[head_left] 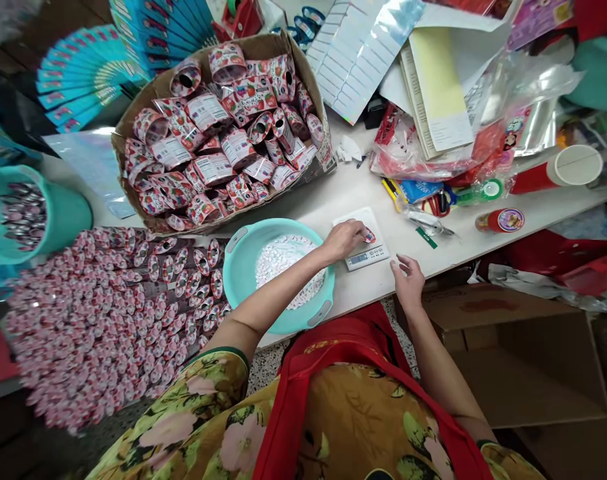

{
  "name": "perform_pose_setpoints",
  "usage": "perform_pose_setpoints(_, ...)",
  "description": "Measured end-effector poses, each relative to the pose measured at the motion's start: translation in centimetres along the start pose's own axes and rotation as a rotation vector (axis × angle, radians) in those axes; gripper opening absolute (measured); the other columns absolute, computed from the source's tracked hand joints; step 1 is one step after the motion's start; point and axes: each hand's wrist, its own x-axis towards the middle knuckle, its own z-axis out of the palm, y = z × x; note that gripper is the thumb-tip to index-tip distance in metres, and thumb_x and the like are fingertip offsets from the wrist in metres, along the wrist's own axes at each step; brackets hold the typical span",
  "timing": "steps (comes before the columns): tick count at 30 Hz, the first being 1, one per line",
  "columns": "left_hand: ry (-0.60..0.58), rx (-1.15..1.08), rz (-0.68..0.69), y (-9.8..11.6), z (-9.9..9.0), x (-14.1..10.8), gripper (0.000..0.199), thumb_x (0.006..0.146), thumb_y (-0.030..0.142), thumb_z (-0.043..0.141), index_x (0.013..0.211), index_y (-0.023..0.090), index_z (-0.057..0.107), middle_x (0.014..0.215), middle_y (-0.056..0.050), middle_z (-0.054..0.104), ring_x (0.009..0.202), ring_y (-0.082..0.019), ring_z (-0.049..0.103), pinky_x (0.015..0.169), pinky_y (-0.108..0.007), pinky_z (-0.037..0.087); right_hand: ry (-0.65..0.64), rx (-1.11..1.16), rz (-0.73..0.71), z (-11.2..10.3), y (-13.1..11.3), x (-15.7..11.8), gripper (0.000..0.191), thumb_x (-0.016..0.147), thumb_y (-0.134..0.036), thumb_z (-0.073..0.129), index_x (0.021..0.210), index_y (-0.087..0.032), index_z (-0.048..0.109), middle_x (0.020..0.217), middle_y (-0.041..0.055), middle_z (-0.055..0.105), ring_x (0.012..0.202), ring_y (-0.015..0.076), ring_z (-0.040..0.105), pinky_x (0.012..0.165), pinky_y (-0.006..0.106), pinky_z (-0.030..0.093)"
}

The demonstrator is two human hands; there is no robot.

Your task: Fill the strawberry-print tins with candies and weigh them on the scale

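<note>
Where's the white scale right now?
In the head view, just right of centre, the white scale lies on the table beneath the left hand, immediately right of the turquoise basin.

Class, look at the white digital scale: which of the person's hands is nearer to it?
Left. The left hand reaches over the scale from its left side; the right hand is just off the scale's right side, closer to the body.

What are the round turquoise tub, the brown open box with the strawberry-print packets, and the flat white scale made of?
The round turquoise tub looks like smooth plastic: even colour, soft shine. The brown open box seems dull cardboard, with plain brown, uneven edges. The flat white scale is probably plastic, going by its smooth white surface, though I can't tell about every part.
</note>
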Motion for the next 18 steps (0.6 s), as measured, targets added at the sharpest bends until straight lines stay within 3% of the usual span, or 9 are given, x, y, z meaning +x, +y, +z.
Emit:
perform_pose_setpoints(6,0.068,-0.158,-0.090,-1.2,1.0,1.3,0.026,0.082,0.010,0.059,0.099,0.017,0.078,0.103,-0.006,0.077,0.097,-0.020,0.069,0.094,-0.031,0.052,-0.021,0.023,0.046,-0.6,0.5,0.4,0.046,0.084,-0.052,0.067,0.112,-0.016,0.069,0.118,0.0127,0.068,0.108,0.0232,0.064,0.099,0.044,0.053)
perform_pose_setpoints(13,0.130,-0.514,-0.200,-1.7,1.1,0.8,0.034,0.091,0.015,0.053,0.118,0.010,0.073,0.093,-0.009,0.076,0.082,-0.018,0.070,0.080,-0.030,0.057,-0.028,0.030,0.054,-0.6,0.0,0.9,0.044,0.083,-0.050,0.068,0.112,-0.016,0.070,0.118,0.0129,0.069,0.105,0.0229,0.065,0.097,0.043,0.054)
perform_pose_setpoints(15,0.160,-0.496,-0.186,-1.7,0.7,0.6,0.034,0.094,0.017,0.050,0.119,0.010,0.072,0.097,-0.010,0.075,0.085,-0.018,0.070,0.081,-0.030,0.057,-0.037,0.035,0.056,-0.5,-0.3,1.1,0.044,0.083,-0.049,0.069,0.112,-0.016,0.070,0.118,0.0131,0.069,0.106,0.0230,0.065,0.096,0.043,0.054)
perform_pose_setpoints(18,0.205,-0.239,-0.105,-1.5,0.7,0.1,0.025,0.096,0.018,0.051,0.109,0.016,0.073,0.108,-0.009,0.073,0.100,-0.021,0.069,0.091,-0.032,0.054,-0.049,0.045,0.065,-0.4,-0.9,1.4,0.047,0.082,-0.049,0.069,0.112,-0.014,0.070,0.117,0.0138,0.069,0.105,0.0233,0.066,0.096,0.044,0.054)
